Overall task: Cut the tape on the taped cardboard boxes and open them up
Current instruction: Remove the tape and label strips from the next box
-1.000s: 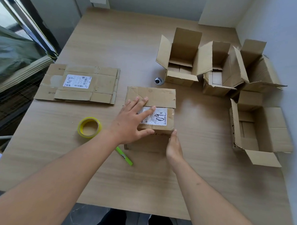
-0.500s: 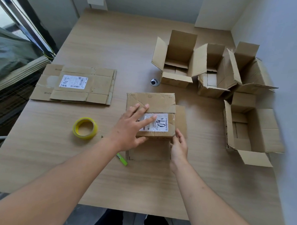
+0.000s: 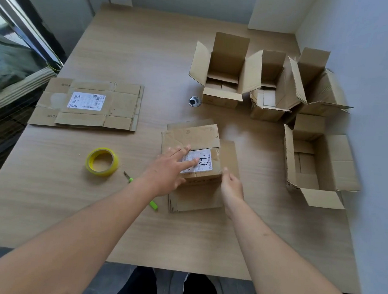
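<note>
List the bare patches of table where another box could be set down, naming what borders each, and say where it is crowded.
Bare: the far table beyond the flattened cardboard and left of the open boxes; the near strip under both forearms; a patch between the tape roll and the flattened cardboard. Crowded: the right side, where four open boxes cluster, and the centre around the labelled box.

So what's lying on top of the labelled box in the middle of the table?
The left hand rests flat on the labelled box, fingers over part of its white label. A cardboard flap covers the far half. The label's left part is hidden under the fingers.
</note>
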A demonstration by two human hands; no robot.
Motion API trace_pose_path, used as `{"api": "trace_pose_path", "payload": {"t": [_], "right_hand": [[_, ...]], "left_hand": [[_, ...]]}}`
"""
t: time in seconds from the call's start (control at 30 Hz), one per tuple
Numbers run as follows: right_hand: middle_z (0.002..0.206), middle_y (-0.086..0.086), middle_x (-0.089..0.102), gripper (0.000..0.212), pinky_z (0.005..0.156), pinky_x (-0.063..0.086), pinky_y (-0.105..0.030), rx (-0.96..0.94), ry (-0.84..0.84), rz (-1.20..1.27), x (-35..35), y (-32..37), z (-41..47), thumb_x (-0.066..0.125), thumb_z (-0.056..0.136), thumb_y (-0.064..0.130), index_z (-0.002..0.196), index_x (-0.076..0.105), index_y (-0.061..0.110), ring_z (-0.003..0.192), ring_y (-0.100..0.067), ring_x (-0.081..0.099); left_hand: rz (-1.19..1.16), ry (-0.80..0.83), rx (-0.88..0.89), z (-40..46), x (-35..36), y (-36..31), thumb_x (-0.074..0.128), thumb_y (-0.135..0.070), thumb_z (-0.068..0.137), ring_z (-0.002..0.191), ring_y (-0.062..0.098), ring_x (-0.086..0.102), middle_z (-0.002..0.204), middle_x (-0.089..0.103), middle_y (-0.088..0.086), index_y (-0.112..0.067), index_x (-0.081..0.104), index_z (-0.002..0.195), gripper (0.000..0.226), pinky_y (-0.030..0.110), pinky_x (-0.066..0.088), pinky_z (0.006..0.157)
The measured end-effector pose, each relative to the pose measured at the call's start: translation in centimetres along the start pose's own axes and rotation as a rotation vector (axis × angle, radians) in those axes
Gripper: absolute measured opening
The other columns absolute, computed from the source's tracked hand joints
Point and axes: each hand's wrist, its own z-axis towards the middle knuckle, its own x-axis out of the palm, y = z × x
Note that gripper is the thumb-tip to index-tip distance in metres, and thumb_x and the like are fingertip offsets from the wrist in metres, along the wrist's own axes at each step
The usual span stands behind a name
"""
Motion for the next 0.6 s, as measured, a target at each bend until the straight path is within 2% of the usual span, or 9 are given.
{"api": "trace_pose_path", "payload": {"t": [0.03,0.1,0.17,0.23,0.3,0.37,0.47,0.53,0.6], "right_hand": [[0.115,-0.009,0.069,0.056,0.099,0.049,-0.042,-0.036,-0.035,-0.098,0.0,0.4,-0.2,0.038,0.099,0.065,0.102,0.07,0.019,0.113,-0.032,0.061],[0.136,-0.006,0.056,0.055,0.106,0.042,-0.041,-0.177,-0.113,-0.16,0.1,1.2,-1.4,0.037,0.099,0.067,0.127,0.063,0.027,0.128,-0.029,0.053],[0.155,0.0,0.04,0.053,0.111,0.037,-0.04,-0.506,-0.146,-0.299,0.1,2.1,-2.1,0.041,0.103,0.056,0.151,0.043,0.034,0.141,-0.022,0.04],[0.167,0.002,0.025,0.053,0.113,0.036,-0.041,-0.809,-0.051,-0.604,0.6,2.8,-1.9,0.047,0.104,0.038,0.155,0.037,0.038,0.149,-0.022,0.029],[0.171,0.003,0.013,0.054,0.116,0.035,-0.043,-0.857,0.075,-0.84,1.2,2.8,-1.3,0.05,0.103,0.024,0.155,0.04,0.035,0.155,-0.026,0.018],[0.172,-0.001,0.012,0.058,0.122,0.028,-0.048,-0.859,0.072,-0.977,1.7,2.7,-1.1,0.05,0.104,0.017,0.158,0.035,0.03,0.157,-0.032,0.013],[0.169,-0.009,0.022,0.066,0.126,0.016,-0.049,-0.994,0.034,-1.046,2.8,2.2,-1.2,0.052,0.098,0.004,0.159,0.033,0.022,0.155,-0.037,0.02],[0.166,-0.013,0.029,0.069,0.124,0.02,-0.05,-1.042,0.045,-0.994,3.8,2.3,-1.2,0.055,0.094,-0.001,0.156,0.041,0.028,0.153,-0.039,0.025],[0.164,-0.014,0.031,0.067,0.123,0.022,-0.052,-1.04,0.048,-0.978,4.8,2.8,-1.4,0.058,0.094,0.003,0.152,0.046,0.033,0.151,-0.041,0.028]], "left_hand": [[0.009,0.038,-0.007,0.1,0.0,-0.1,0.062,-0.034,0.102,0.16,0.026,0.006,0.174,0.001,0.0,-0.043,0.024,0.161,0.071,0.04,0.007,0.129],[0.023,0.08,-0.02,0.1,0.2,-0.6,0.058,-0.029,0.104,0.16,0.025,0.001,0.174,-0.004,-0.002,-0.044,0.023,0.161,0.068,0.039,0.005,0.128],[-0.031,0.064,-0.019,0.1,0.8,-0.4,0.06,-0.023,0.103,0.16,0.025,0.0,0.174,-0.003,-0.002,-0.042,0.028,0.16,0.068,0.039,0.002,0.127],[-0.189,0.025,-0.006,0.0,1.3,0.1,0.066,-0.015,0.098,0.16,0.024,0.003,0.173,0.005,-0.002,-0.036,0.04,0.157,0.067,0.037,0.0,0.127],[-0.395,-0.044,-0.021,-0.2,1.4,0.7,0.073,-0.013,0.093,0.159,0.02,0.013,0.171,0.02,-0.001,-0.025,0.052,0.15,0.063,0.04,0.007,0.13],[-0.53,-0.153,-0.077,-0.6,1.3,1.6,0.075,-0.012,0.09,0.154,0.016,0.03,0.163,0.039,0.001,-0.015,0.06,0.142,0.055,0.044,0.025,0.127],[-0.463,-0.241,-0.134,-1.2,1.3,3.6,0.073,-0.003,0.086,0.143,0.022,0.048,0.153,0.053,0.004,-0.012,0.071,0.127,0.042,0.053,0.031,0.123],[-0.392,-0.244,-0.133,-1.9,1.6,4.7,0.074,-0.001,0.085,0.139,0.026,0.051,0.15,0.055,0.005,-0.015,0.074,0.121,0.038,0.058,0.026,0.124],[-0.377,-0.275,-0.157,-2.5,1.6,5.6,0.077,-0.005,0.086,0.137,0.028,0.054,0.148,0.056,0.007,-0.015,0.074,0.12,0.036,0.054,0.028,0.123]]}}
